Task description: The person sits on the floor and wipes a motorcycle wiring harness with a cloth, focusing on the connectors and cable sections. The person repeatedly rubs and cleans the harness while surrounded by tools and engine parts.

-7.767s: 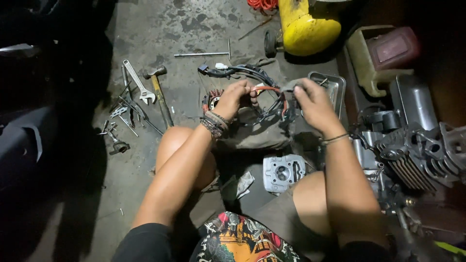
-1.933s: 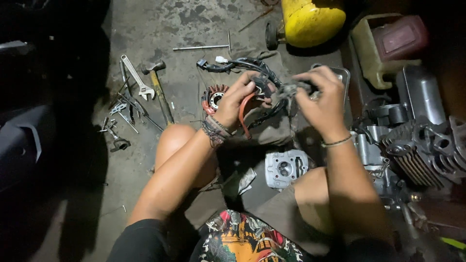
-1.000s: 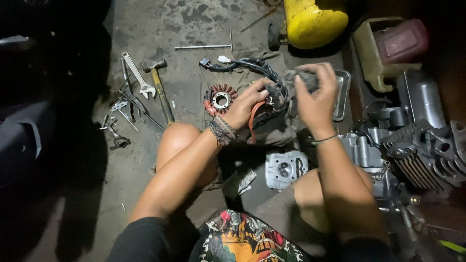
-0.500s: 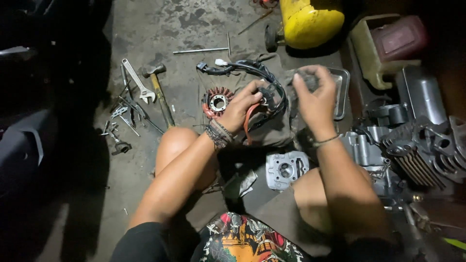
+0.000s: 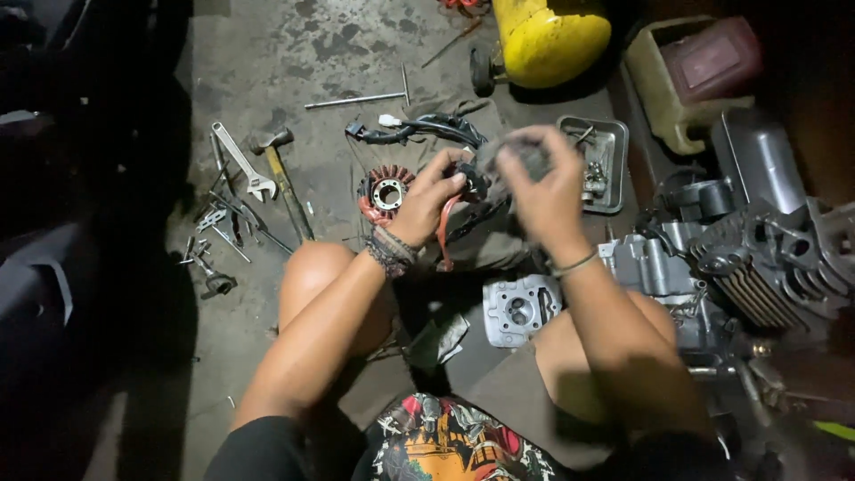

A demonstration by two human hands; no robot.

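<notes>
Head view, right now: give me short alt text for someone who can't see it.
Seen from above, a seated person's left hand grips a dark wiring bundle beside a round copper-wound coil ring, while the right hand holds up a blurred grey object. On the concrete floor lie a wrench, a hammer, a metal tray and engine parts.

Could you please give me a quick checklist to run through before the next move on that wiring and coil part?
1. Left hand grips the wire bundle: ok.
2. Right hand grip: cannot tell, blurred.
3. Round copper coil part rests on the floor, in sight: ok.
4. Small metal tray of parts within reach: ok.
5. Wrench and hammer lie apart from the hands: ok.
6. Floor lighting: not ok, dim.
</notes>
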